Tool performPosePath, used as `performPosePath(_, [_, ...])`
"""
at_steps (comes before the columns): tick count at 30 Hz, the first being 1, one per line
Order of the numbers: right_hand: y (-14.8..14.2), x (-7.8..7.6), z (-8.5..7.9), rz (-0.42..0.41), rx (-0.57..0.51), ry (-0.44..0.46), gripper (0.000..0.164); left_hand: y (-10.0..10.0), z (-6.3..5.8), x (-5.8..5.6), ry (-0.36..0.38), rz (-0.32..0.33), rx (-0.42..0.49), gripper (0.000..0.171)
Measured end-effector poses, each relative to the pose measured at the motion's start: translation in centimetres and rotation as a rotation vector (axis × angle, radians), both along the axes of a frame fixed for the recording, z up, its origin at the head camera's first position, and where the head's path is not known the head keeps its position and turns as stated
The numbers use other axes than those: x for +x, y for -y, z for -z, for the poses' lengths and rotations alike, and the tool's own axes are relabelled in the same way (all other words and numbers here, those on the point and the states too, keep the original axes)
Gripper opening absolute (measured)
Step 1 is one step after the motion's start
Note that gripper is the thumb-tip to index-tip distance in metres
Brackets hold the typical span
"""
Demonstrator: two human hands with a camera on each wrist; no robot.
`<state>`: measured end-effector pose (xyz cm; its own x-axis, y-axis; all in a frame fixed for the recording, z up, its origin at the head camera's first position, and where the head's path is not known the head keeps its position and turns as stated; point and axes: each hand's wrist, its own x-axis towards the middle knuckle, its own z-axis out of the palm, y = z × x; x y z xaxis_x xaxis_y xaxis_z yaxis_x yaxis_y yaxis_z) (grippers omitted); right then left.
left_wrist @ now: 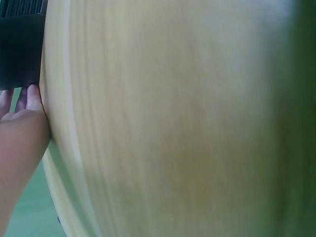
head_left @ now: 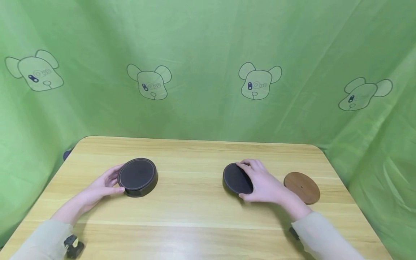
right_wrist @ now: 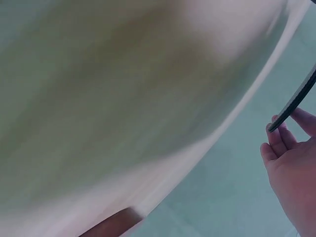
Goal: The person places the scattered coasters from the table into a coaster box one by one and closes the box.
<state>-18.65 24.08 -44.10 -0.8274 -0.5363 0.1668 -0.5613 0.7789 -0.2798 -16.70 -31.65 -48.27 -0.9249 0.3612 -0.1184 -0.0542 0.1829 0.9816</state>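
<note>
On the left half of the table sits a round black coaster holder (head_left: 137, 175), with pale stitching round its top. My left hand (head_left: 102, 184) holds it at the left side, thumb at its front and fingers behind. The holder's dark side wall (left_wrist: 19, 52) fills the corner of the left wrist view, with stacked edges above it. My right hand (head_left: 261, 182) pinches a thin round black coaster (head_left: 234, 179) by its right edge, and the coaster is tilted over the table. From the right wrist its thin edge (right_wrist: 295, 101) shows between thumb and fingers.
A round brown wooden disc (head_left: 301, 187) with a small dark centre mark lies right of my right hand. The wood-grain table (head_left: 188, 216) has rounded far corners. Behind it hangs a green curtain (head_left: 204, 115) printed with bear heads.
</note>
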Motion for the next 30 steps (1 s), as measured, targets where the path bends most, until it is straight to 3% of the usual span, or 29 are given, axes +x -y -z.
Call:
performPosePath(17, [8.0, -3.5, -1.6, -0.097, -0.041, 0.076, 0.106, -0.1, 0.1, -0.1, -0.016, 0.010, 0.014, 0.090])
performPosePath(30, [13.9, -5.0, -2.6, -0.181, -0.043, 0.110, 0.102, -0.1, 0.0, -0.2, 0.002, 0.001, -0.009, 0.092])
